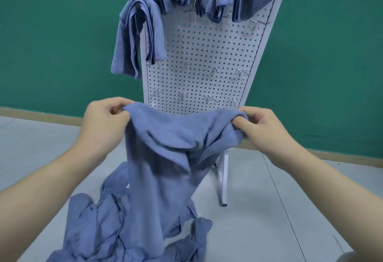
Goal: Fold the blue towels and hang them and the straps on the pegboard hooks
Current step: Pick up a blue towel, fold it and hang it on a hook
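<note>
Both forearms are bare to the frame edge, with no sleeves, gloves or jewellery visible.

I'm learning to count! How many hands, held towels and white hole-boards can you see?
Hands: 2 (left hand, right hand)
Held towel: 1
Pegboard: 1
Total: 4
The hung towels and the floor pile are too bunched to count.

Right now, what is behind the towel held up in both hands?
Behind the held towel stands the white pegboard; bare hooks show just above the towel's top edge. The towel covers the board's bottom part, leaving only one stand leg visible.
</note>
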### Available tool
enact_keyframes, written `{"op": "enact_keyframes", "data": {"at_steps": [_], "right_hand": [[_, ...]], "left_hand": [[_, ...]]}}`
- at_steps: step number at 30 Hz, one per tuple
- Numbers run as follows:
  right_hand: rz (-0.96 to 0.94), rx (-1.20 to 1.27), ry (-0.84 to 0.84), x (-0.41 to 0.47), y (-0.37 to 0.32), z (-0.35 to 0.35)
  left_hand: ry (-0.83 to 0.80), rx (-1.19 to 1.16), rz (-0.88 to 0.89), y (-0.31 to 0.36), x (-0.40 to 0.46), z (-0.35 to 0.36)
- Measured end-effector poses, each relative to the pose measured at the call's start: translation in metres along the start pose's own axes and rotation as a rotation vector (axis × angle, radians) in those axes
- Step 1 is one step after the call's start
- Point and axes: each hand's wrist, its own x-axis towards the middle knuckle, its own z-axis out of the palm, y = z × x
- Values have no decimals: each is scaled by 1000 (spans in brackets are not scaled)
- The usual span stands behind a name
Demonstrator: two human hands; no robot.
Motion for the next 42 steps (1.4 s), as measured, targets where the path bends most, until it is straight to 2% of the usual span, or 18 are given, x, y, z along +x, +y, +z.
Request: {"op": "enact_keyframes", "data": {"at_steps": [5, 10, 15, 20, 24, 29, 31, 35, 39, 42], "right_hand": [[100, -6, 58, 2, 16, -12], [114, -34, 125, 1, 19, -13], [208, 25, 117, 3, 18, -12], [315, 259, -39, 1, 20, -5], [403, 532, -206, 3, 21, 2], [548, 847, -250, 6, 14, 10], [607, 818, -202, 6, 11, 15], [588, 540, -205, 4, 13, 28], [534, 391, -308, 1, 17, 34], [525, 358, -323, -1, 15, 37]], "left_hand": [[84, -50, -149, -1, 9, -20], [-14, -42, -206, -5, 9, -21], [-83, -175, -229, -6, 12, -20], [-214, -419, -263, -5, 16, -17], [-249, -508, -217, 1, 16, -15], [-290, -559, -200, 8, 12, -16], [-317, -565, -198, 12, 9, -14], [-368, -588, -206, 17, 2, -12], [-407, -635, -243, 18, -2, -14], [-429, -631, -276, 16, -2, -16]]}}
